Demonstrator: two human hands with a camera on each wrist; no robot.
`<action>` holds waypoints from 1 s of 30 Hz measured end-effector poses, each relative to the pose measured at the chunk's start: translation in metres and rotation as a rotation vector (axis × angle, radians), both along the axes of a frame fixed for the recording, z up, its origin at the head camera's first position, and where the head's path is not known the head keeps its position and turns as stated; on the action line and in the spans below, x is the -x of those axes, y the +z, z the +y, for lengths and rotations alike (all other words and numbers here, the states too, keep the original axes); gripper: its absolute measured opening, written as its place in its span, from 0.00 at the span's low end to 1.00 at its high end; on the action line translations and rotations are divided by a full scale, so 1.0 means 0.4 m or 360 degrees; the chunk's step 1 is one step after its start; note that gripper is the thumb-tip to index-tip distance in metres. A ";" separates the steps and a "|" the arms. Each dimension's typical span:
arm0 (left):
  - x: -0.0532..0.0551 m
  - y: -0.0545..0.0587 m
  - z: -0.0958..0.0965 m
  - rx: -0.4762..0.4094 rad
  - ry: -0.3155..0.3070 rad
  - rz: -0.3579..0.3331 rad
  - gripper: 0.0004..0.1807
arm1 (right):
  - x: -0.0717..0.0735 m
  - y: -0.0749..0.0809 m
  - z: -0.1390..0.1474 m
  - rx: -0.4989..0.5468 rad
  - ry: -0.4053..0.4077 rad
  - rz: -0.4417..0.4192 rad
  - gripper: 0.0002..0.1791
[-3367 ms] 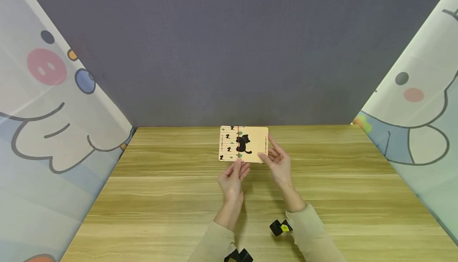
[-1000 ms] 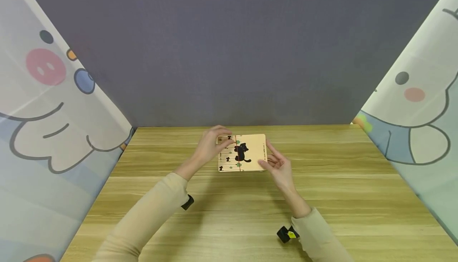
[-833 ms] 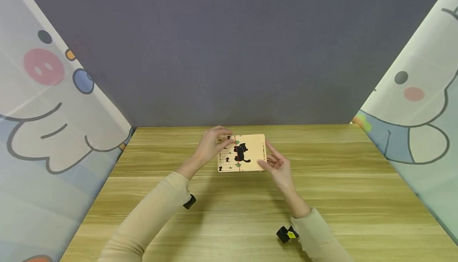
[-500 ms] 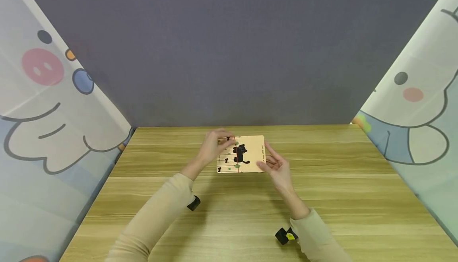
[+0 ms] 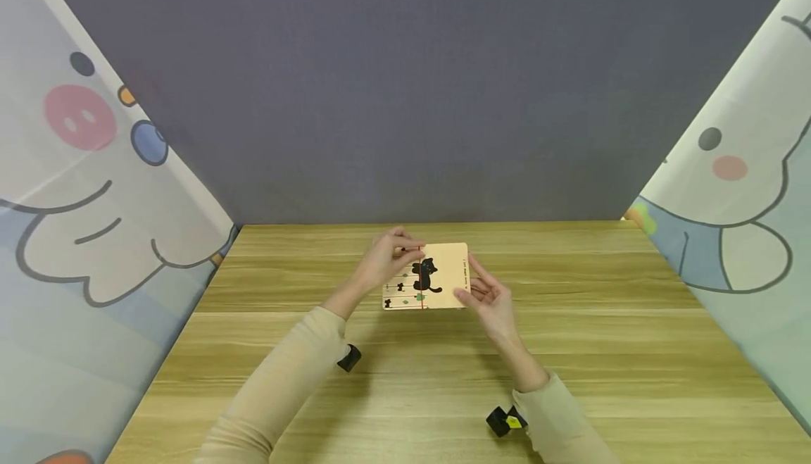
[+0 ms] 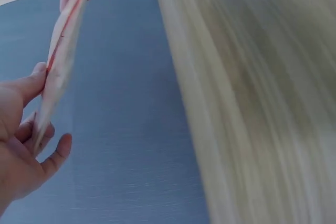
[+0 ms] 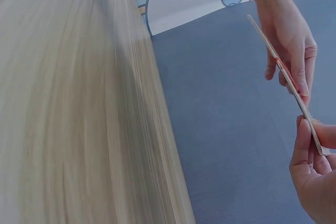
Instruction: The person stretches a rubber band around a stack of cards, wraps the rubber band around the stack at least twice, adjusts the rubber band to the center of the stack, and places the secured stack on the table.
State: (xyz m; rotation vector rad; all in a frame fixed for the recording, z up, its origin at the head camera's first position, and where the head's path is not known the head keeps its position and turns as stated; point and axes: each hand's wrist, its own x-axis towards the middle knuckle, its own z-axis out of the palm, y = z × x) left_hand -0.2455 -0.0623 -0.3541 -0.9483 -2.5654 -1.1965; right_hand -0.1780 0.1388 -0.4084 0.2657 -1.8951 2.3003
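A thin cream notebook [image 5: 446, 274] with a black cat printed on its cover is held up over the table, cover facing me. Round it runs a red elastic band [image 5: 422, 295], about halfway along its width. My right hand [image 5: 496, 309] grips the right edge, thumb on the cover and fingers behind. Across the upper left part lies my left hand [image 5: 382, 261], thumb and forefinger pinching the band at the top edge. In the left wrist view the notebook [image 6: 60, 72] appears edge-on, the band [image 6: 67, 22] along it; the right wrist view shows both hands on the notebook [image 7: 291, 82].
Underneath is a wood-grain table [image 5: 253, 274], with a dark grey panel [image 5: 405, 98] rising behind it. Cartoon-printed curtains [image 5: 82, 253] flank both sides. Black camera mounts [image 5: 500, 422] sit on the wrists.
My left hand has gone from the notebook's bottom edge to its top edge. Over the last second the band's top end has shifted slightly right with it, and the band stands straighter.
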 end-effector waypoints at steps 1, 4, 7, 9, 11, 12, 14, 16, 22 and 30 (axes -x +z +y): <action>-0.001 0.006 0.000 0.0039 0.0007 0.0022 0.13 | 0.000 0.000 0.001 0.0009 0.0002 0.0003 0.36; -0.002 0.027 -0.001 0.0117 0.0031 0.0080 0.14 | 0.003 0.002 0.002 0.0029 0.0004 0.0013 0.36; -0.002 0.044 -0.002 0.0105 0.0029 0.0073 0.13 | 0.006 0.003 0.005 0.0045 -0.0006 0.0013 0.37; 0.000 0.050 -0.002 0.0085 0.0037 0.0053 0.11 | 0.007 0.004 0.007 0.0054 -0.0008 0.0009 0.37; 0.001 0.050 -0.003 0.0073 0.0038 0.0019 0.10 | 0.006 0.005 0.007 0.0059 0.0000 0.0010 0.37; 0.002 0.048 -0.003 0.0058 0.0038 -0.0005 0.09 | 0.006 0.005 0.007 0.0059 0.0006 0.0012 0.37; 0.004 0.041 -0.003 0.0020 0.0035 -0.0052 0.10 | 0.004 0.005 0.007 0.0059 0.0014 0.0020 0.37; 0.006 0.031 -0.001 -0.0054 0.0022 -0.0121 0.10 | 0.003 0.005 0.006 0.0055 0.0012 0.0027 0.37; 0.007 0.010 0.010 -0.0210 -0.0004 -0.0251 0.10 | 0.002 0.001 0.005 0.0005 -0.0007 0.0016 0.37; 0.004 0.003 0.020 -0.0119 0.0023 -0.0164 0.14 | 0.001 -0.003 0.005 0.0007 0.0001 0.0067 0.36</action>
